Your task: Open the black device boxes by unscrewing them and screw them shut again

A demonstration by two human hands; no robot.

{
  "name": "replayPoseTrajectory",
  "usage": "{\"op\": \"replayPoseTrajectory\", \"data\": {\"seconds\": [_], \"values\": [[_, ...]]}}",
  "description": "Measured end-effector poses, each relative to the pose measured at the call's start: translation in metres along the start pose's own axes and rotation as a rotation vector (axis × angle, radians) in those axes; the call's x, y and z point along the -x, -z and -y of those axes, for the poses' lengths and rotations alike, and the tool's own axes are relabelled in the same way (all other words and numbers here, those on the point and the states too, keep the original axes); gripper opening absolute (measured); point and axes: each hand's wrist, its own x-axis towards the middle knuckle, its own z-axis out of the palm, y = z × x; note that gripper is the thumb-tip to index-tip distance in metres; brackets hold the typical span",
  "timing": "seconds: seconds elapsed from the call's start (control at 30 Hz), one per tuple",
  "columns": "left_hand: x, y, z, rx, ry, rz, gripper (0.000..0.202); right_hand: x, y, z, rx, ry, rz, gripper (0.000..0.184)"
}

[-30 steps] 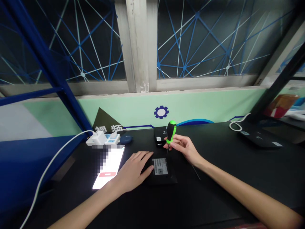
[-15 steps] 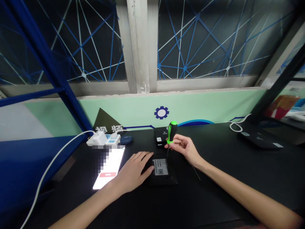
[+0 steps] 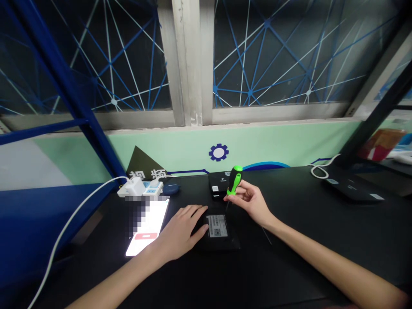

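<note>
A flat black device [image 3: 225,243] with a white printed label [image 3: 218,225] lies on the black table. My left hand [image 3: 185,229] rests on its left side, fingers stretched out and lying flat. In my right hand [image 3: 252,202] is a green and black screwdriver [image 3: 234,180], pinched at the lower end of its handle. The screwdriver stands nearly upright, its shaft pointing down to the upper right corner of the device. Whether the tip sits in a screw is too small to tell.
A lit phone [image 3: 149,227] lies left of my left hand. Behind it are a white power strip [image 3: 152,189] and a dark blue mouse-like object [image 3: 171,189]. A small black box [image 3: 218,184] stands behind the device. A thin rod [image 3: 267,236] lies beneath my right wrist; another black device [image 3: 352,188] lies far right.
The screwdriver's handle has turned in my right fingers and its top leans slightly more to the right. My left hand and the device stay in place.
</note>
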Motion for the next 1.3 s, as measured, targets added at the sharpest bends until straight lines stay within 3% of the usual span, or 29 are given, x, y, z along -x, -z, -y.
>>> {"op": "replayPoseTrajectory", "data": {"seconds": [0.1,0.3,0.5,0.73,0.83,1.0,1.17,1.3], "values": [[-0.0002,-0.0006,-0.0001,-0.002,-0.003,0.002,0.045,0.0004,-0.002,-0.0013,-0.012,0.001,-0.016,0.034],[0.0001,-0.0034,0.0024,-0.009,0.004,0.003,0.046,0.0035,0.0016,0.0059,0.032,0.042,0.062,0.024],[0.0005,-0.0023,0.0015,-0.013,-0.003,-0.006,0.046,0.0018,-0.0029,-0.0002,0.032,0.012,-0.034,0.032],[0.0001,-0.0001,-0.0001,0.005,0.011,0.008,0.046,0.005,0.0013,0.004,0.066,0.042,0.064,0.03],[-0.0002,0.0002,-0.0001,0.004,0.008,0.014,0.046,0.0035,0.0007,0.0008,0.065,0.045,0.038,0.026],[0.0,-0.0014,0.0006,-0.001,0.007,0.012,0.046,0.003,-0.0042,-0.0028,0.032,0.024,-0.001,0.038],[0.0008,-0.0036,0.002,-0.009,0.004,0.003,0.046,0.006,-0.0006,0.0037,0.061,0.053,0.068,0.032],[0.0005,-0.002,0.001,-0.002,0.002,0.0,0.045,0.0041,-0.0004,-0.0022,0.074,0.041,0.008,0.027]]}}
